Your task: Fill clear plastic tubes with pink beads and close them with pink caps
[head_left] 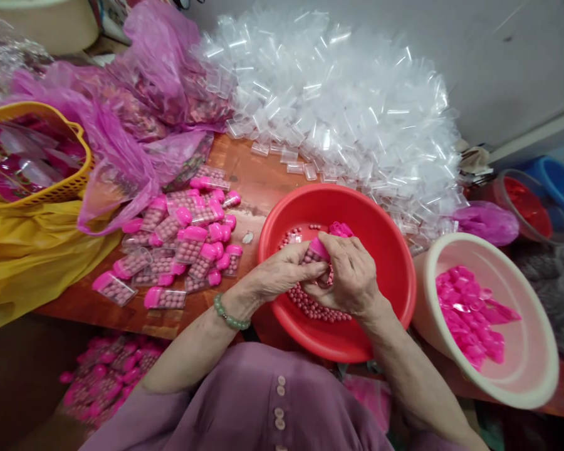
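Observation:
Over the red basin [269, 241], my left hand [284, 270] grips a small clear container [314, 255] filled with pink beads. My right hand [352, 272] closes on the container's pink cap from the other side. Beneath both hands, loose pink beads [319, 311] lie in the basin, with some bright pink caps [341, 229] by its far side. Left of the basin is a pile of filled, pink-capped containers [190, 235]. My fingers hide part of the container.
A large heap of clear empty containers [333, 100] rises behind the basin. On the right a white tub [526, 369] holds pink caps. Purple plastic bags [164, 56] and a yellow basket [87, 147] stand at left. More filled containers [108, 382] lie below the table edge.

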`<state>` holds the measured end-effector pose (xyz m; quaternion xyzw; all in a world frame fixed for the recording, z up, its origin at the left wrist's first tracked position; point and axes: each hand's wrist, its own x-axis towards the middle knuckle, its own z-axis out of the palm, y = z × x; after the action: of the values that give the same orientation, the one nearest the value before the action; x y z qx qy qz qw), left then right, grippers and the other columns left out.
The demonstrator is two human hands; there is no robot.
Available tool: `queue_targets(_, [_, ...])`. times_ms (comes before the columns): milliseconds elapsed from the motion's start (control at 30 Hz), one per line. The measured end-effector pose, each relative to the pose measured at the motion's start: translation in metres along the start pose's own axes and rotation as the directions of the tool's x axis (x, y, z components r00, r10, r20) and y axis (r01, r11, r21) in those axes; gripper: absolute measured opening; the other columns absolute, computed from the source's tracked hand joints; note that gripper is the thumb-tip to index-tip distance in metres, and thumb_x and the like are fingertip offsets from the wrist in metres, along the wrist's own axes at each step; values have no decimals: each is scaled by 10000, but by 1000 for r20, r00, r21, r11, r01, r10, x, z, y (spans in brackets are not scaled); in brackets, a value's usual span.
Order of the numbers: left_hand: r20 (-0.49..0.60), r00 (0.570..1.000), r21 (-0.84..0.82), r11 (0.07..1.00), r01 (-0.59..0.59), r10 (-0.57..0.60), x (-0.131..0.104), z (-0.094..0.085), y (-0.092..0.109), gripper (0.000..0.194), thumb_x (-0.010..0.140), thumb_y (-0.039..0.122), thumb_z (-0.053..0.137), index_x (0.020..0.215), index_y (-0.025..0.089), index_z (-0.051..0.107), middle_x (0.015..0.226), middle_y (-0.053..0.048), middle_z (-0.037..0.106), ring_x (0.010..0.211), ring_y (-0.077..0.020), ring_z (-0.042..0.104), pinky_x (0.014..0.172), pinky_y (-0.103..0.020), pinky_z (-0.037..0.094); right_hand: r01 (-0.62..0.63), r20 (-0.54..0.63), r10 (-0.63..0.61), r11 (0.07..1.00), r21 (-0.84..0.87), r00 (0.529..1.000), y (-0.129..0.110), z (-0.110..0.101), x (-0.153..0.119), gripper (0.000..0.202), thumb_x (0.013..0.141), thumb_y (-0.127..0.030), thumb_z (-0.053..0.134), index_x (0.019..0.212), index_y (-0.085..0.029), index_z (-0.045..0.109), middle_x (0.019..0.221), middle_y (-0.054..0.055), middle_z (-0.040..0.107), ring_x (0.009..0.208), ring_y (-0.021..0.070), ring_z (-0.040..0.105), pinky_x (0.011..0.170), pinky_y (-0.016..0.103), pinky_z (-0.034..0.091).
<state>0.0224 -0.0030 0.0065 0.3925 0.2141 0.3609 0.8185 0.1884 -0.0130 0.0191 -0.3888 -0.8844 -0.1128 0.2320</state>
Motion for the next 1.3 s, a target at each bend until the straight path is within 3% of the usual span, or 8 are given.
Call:
queue_targets(233, [-60,998,-59,998,-26,22,7,1,0,458,751,552,743,929,134,690,758,-37,650,753,-152,611,728,-288,503,-18,64,14,998,60,998,0,-1,7,731,844,-362,577,1473,-114,300,1222,218,649,1089,335,634,885,492,502])
queue_targets(433, [-259,962,-135,990,49,-83,30,1,21,540,982,565,365,921,129,677,723,-74,666,802,-214,686,658,-333,557,-131,184,104,982,139,977,15,1,31,765,841,-594,586,1423,-127,417,1300,216,588,1185,400,563,975,593,451])
queue_targets(733, [-452,863,347,936,-62,225,27,14,49,516,1016,518,306,745,141,531,626,4,578,689,-135,658,618,-267,507,-4,208,-45,974,228,977,14,-25,78,710,865,-629,539,1342,-104,504,1223,176,626,1211,382,564,1085,598,386])
queue_targets(900, [-507,724,710,703,42,468,-5,-16,52,577,927,690,340,851,175,587,651,-16,606,678,-150,609,639,-307,463,-93,395,-48,939,332,918,33,-4,58,832,832,-436,684,1508,-159,286,1433,201,496,1251,361,553,972,533,512])
queue_targets(967, [-471,606,844,527,98,641,-22,-36,58,593,945,688,283,828,199,598,634,-17,588,588,-145,562,589,-324,418,-178,538,9,948,263,843,47,15,44,674,836,-275,682,1446,-190,408,1310,168,595,1153,331,625,934,497,528])
queue_targets(1067, [-384,463,895,198,400,799,-47,-67,68,481,945,632,385,825,228,618,641,-24,556,706,-197,581,701,-375,412,-277,727,55,942,189,684,57,42,29,510,827,-286,703,1302,-180,552,1219,158,656,1090,299,661,923,427,520])
queue_targets(1167, [-357,472,870,104,481,806,-62,-92,72,331,937,534,478,926,239,626,772,-44,628,955,-259,604,863,-430,406,-407,780,240,913,20,578,49,59,23,522,881,-508,609,1212,-106,574,1111,220,699,997,325,688,841,415,517])
queue_targets(1300, [-270,506,876,-9,481,819,-62,-97,65,332,888,428,578,1140,212,591,1170,-142,643,1214,-349,514,1027,-525,354,-510,752,316,859,32,579,36,70,24,590,863,-583,587,1201,-99,564,1033,218,714,941,317,681,802,393,489])
